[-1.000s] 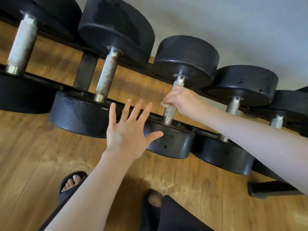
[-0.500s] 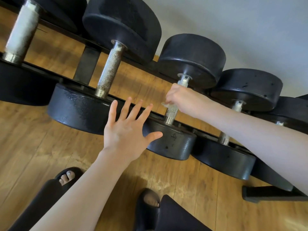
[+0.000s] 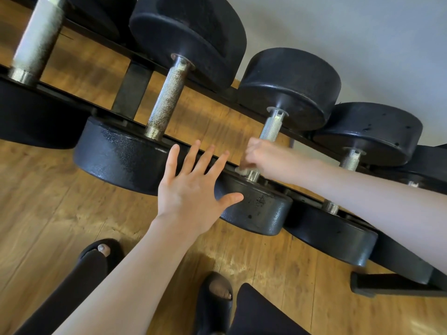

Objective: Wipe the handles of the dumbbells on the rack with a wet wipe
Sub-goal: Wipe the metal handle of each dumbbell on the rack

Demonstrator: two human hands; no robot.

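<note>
Dumbbells sit side by side along a black rack [image 3: 131, 87] above a wood floor [image 3: 48, 201], each with its round black heads resting on the front and back rails and its knurled metal handle bridging the gap between them. The person's right hand [image 3: 260, 155] is curled around the lower part of the third dumbbell's handle [image 3: 272, 128], close to the front rail, its grip clamped on a pale wet wipe [image 3: 242, 170] of which only a corner shows beneath the fingers. The left hand [image 3: 193, 187] is spread flat, fingers apart, holding nothing, over the front head [image 3: 258, 206] of that same dumbbell; whether the palm presses on it cannot be told.

The weights look heavy and stiff and should stay put under a rubbing hand, so the work falls to the wipe, which is soft, damp and likely to bunch or snag on the rough knurling. A wrap-around hold at mid-handle, slid from collar to collar, seems the best purchase.

Room is tight. Each handle is boxed in by its two heads, and the neighbouring heads nearly touch along the front rail, leaving knuckles little clearance at either end. The second handle [image 3: 169, 100], toward the rack's left end, and the fourth handle [image 3: 350, 160], toward its right end, stand free of hands, with open air above them. The person's sandalled feet [image 3: 215, 298] stand on the floor just before the front rail.
</note>
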